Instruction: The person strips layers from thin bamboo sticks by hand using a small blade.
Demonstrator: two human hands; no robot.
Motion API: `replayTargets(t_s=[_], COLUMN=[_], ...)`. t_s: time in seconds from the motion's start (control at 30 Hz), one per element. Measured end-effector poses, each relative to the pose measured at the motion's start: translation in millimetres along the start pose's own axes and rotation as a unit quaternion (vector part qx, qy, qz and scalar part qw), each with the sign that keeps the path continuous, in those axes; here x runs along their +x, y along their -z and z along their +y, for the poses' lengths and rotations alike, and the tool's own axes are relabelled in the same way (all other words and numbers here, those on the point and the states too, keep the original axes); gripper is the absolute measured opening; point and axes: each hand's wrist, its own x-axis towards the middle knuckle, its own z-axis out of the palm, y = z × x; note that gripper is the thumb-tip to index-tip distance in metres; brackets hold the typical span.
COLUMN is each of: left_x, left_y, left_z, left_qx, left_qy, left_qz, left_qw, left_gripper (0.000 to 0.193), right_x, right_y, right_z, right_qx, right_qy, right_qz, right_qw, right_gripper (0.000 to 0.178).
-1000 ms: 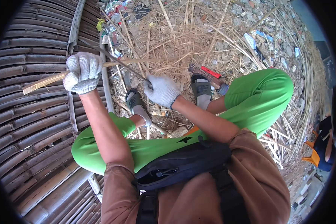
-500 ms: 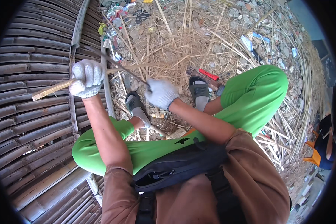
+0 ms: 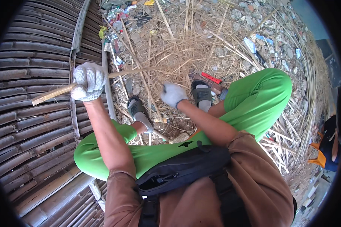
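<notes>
My left hand [image 3: 89,82], in a white knitted glove, is closed around a long split bamboo strip [image 3: 53,93]. The strip's pale cut end sticks out to the left over the bamboo slats, and its thinner part runs right, above my feet. My right hand [image 3: 174,94], gloved too, is closed just below the strip, between my sandalled feet. At its fist shows the dark end of a knife [image 3: 163,89]; the long thin blade seen earlier is smeared now. I cannot tell whether the blade touches the strip.
Weathered bamboo slats [image 3: 30,89] form a surface at my left. Bamboo shavings [image 3: 178,41] and litter cover the ground ahead. A red-handled tool [image 3: 211,78] lies by my right sandal [image 3: 202,92]. Long strips [image 3: 284,140] lie at the right, near an orange chair [image 3: 319,154] with a person.
My right hand has moved a little to the right, away from my left hand, and the dark blade no longer shows clearly. My left hand and the bamboo strip have hardly moved.
</notes>
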Motion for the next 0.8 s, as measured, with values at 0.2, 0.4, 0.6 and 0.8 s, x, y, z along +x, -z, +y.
replayTargets(t_s=[0.2, 0.4, 0.6, 0.8], left_x=[-14.2, -14.4, 18.7, 4.3], left_y=[8.7, 7.9, 3.7, 8.7], left_z=[3.1, 12.9, -17.5, -21.9], left_qx=[-0.008, 0.017, 0.008, 0.141], left_qy=[-0.023, -0.014, -0.052, -0.097], left_qz=[0.008, 0.024, 0.055, 0.201], left_qw=[1.0, 0.999, 0.997, 0.964], left_gripper=[0.044, 0.042, 0.035, 0.03], right_x=[16.4, -1.7, 21.2, 2.7], right_y=[13.3, -3.0, -0.5, 61.6], right_z=[6.0, -31.9, 80.6, -100.5], right_qx=[0.01, 0.017, -0.061, 0.075], right_qy=[-0.11, 0.005, -0.155, 0.084], right_qz=[-0.135, -0.016, -0.174, -0.042], right_qw=[0.985, 1.0, 0.971, 0.993], right_gripper=[0.04, 0.039, 0.042, 0.029])
